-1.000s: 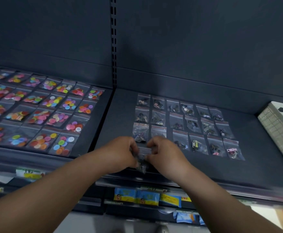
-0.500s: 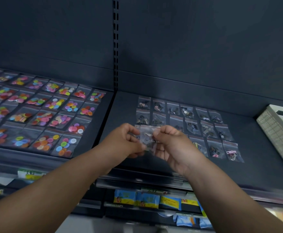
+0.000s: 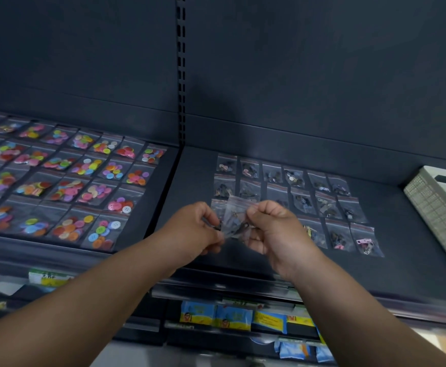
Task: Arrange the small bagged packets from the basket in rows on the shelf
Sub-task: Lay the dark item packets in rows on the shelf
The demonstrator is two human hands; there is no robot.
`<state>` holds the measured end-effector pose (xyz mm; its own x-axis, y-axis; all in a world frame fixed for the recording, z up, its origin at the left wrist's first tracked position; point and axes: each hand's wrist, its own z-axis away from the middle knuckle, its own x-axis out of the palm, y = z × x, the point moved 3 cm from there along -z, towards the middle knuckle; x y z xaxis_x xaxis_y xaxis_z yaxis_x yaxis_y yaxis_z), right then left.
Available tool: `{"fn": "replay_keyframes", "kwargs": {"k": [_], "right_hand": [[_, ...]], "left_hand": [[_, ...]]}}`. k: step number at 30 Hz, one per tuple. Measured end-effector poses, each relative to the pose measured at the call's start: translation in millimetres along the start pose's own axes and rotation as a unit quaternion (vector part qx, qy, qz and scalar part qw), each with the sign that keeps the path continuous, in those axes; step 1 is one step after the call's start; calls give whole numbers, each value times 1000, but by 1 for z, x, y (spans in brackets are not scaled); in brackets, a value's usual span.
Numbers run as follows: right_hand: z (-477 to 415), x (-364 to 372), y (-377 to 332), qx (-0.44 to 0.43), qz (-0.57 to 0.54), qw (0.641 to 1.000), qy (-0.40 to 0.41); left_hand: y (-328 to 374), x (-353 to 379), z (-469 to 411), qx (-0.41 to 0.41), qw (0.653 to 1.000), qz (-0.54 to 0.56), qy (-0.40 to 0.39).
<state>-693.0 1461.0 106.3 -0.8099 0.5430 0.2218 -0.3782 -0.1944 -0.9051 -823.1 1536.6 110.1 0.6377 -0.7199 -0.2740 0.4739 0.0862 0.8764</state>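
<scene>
Over the shelf (image 3: 402, 263), left of the basket (image 3: 439, 207), we hold one clear packet (image 3: 236, 215) above the laid rows (image 3: 322, 205), left hand (image 3: 190, 231) and right hand (image 3: 275, 229) pinching its sides in curled fingers (image 3: 256, 217). A careless drop could knock those rows askew.

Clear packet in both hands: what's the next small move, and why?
Probably lower the clear packet, pinched between left hand and right hand, flat onto the bare shelf just in front of the laid rows' left end. The front row looks full where the hands don't hide it, so a new row would start there.
</scene>
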Motion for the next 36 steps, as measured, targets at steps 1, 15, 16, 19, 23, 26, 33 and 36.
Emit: {"fn": "replay_keyframes", "kwargs": {"k": [1, 15, 16, 19, 23, 26, 33, 36], "right_hand": [[0, 1, 2, -2, 14, 1000, 2], [-5, 2, 12, 27, 82, 995, -56], [-6, 1, 12, 26, 95, 994, -49], [-7, -2, 13, 38, 149, 988, -34], [-8, -8, 20, 32, 388, 921, -20], [-6, -14, 13, -81, 589, 804, 9], [-6, -1, 16, -223, 597, 769, -47], [-5, 1, 24, -211, 632, 741, -82]], "left_hand": [[0, 0, 0, -2, 1000, -5, -1], [-9, -4, -5, -52, 994, 98, 16], [-10, -5, -6, -54, 994, 95, 15], [-11, -4, -8, -56, 998, 38, 11], [-17, -9, -12, -32, 977, -207, 23], [-19, -15, -11, -4, 951, -306, 42], [-16, -11, -13, 87, 946, -311, 36], [-20, -10, -13, 98, 933, -347, 21]]}}
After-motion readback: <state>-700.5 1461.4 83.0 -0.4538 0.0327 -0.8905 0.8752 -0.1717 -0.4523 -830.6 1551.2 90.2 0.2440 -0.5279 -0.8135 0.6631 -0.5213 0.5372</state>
